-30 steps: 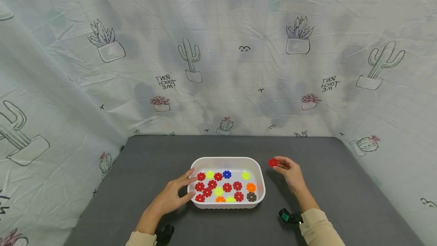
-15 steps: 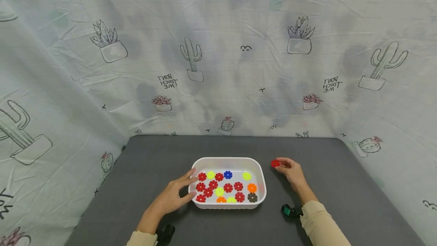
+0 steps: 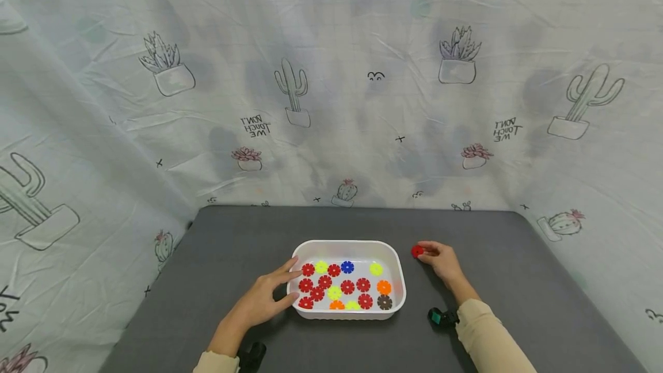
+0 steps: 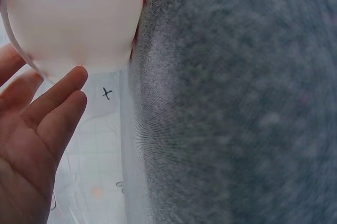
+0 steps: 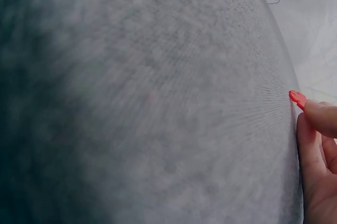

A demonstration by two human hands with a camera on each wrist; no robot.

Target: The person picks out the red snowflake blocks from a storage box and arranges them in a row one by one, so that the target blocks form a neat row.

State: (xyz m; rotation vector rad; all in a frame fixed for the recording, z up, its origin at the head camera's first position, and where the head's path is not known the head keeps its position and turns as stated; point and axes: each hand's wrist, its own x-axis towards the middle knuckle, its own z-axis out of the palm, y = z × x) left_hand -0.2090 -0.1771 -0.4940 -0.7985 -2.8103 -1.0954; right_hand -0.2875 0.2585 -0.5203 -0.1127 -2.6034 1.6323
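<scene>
A pale cloth (image 3: pixel 336 45) printed with potted cacti hung behind and along both sides of the grey table (image 3: pixel 233 258). On the table sat a white tray (image 3: pixel 347 315), its rim rounded at the corners. Beige sleeves, the left (image 3: pixel 215 362) cut off by the lower edge of the head view and the right (image 3: pixel 492 335) also reaching it, led up to the hands. The left hand (image 3: pixel 261 299) was spread wide, its fingers and thumb touching the left side of the tray. The right hand (image 3: pixel 442 263) was narrow, pinching a red disc (image 3: pixel 416 251) between thumb and fingertips, near the tray's right side but apart from it. A black device (image 3: pixel 252 357) showed beside the left wrist; another, with a green patch (image 3: pixel 435 316), sat by the right. Smallest were the notched discs lying across the tray floor: nine red, four yellow (image 3: pixel 376 269), two orange (image 3: pixel 384 287), one blue (image 3: pixel 347 267) and one dark brown (image 3: pixel 385 302), the nearest ones partly hidden by the front rim.
</scene>
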